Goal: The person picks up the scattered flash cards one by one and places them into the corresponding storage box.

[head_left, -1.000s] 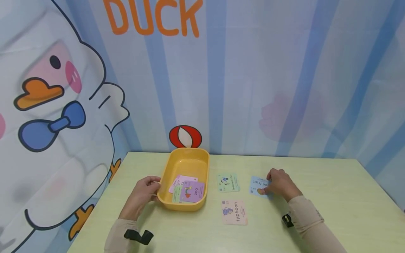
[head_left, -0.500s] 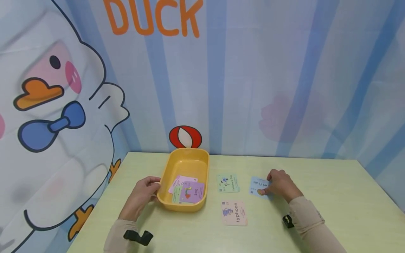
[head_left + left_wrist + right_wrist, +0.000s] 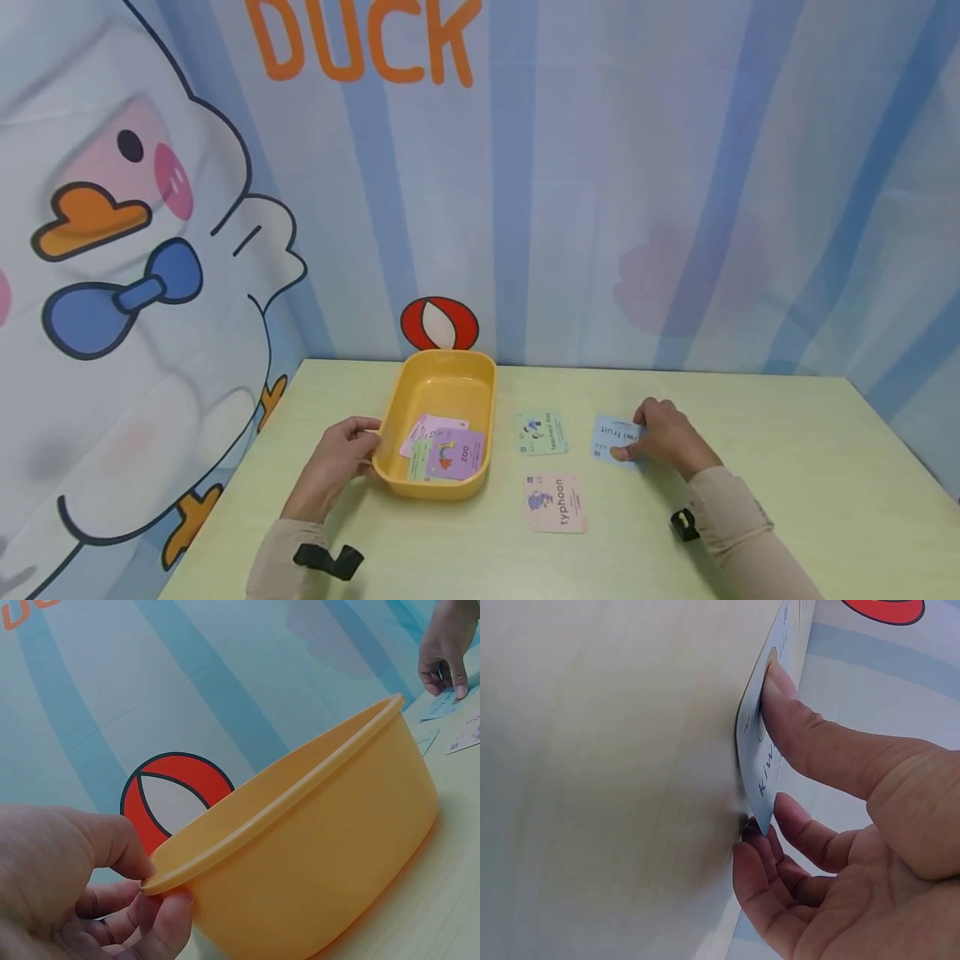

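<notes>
My left hand [image 3: 335,467] grips the left rim of a yellow plastic tub [image 3: 432,492]; in the left wrist view, thumb and fingers pinch that rim [image 3: 225,844]. Several word cards lie inside the tub, the purple "zoo" card [image 3: 468,457] on top of a pink and a green one. My right hand [image 3: 670,437] holds the light blue "kiwi fruit" card [image 3: 606,433] at its right end. In the right wrist view, the thumb presses the face of this card [image 3: 754,761] while fingers sit at its edge, which looks slightly raised off the table.
Between tub and right hand lie a green "Teachers' Day" card [image 3: 542,433] and, nearer, a pink "typhoon" card [image 3: 555,504]. They rest flat on the pale table [image 3: 810,475]. A printed duck curtain [image 3: 562,167] hangs behind the table and at its left.
</notes>
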The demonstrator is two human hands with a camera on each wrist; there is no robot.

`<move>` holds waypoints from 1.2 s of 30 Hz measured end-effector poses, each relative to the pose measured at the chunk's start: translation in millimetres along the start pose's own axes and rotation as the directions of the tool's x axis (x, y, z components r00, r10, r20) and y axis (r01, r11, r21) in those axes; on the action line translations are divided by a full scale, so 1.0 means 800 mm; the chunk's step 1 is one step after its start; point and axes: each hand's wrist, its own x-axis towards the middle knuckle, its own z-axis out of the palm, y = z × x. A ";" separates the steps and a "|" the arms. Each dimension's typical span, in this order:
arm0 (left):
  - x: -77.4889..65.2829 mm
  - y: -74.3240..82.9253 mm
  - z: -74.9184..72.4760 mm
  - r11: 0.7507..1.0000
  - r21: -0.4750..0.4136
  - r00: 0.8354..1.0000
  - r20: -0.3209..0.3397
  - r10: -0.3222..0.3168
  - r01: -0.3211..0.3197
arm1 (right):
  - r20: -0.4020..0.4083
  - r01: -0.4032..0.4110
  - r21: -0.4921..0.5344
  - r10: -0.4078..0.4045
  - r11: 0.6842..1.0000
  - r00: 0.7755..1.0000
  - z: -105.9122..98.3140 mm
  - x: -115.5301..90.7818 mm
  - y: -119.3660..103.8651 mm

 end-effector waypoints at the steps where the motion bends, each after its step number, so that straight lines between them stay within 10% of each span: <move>1: 0.000 0.000 0.000 1.000 0.001 1.000 0.000 0.000 0.000 | 0.002 0.001 0.010 -0.001 1.000 1.000 0.000 0.000 0.000; 36: 0.004 -0.003 0.000 1.000 0.010 1.000 0.005 0.014 -0.014 | 0.076 0.018 0.242 -0.037 0.970 0.996 -0.005 0.006 0.017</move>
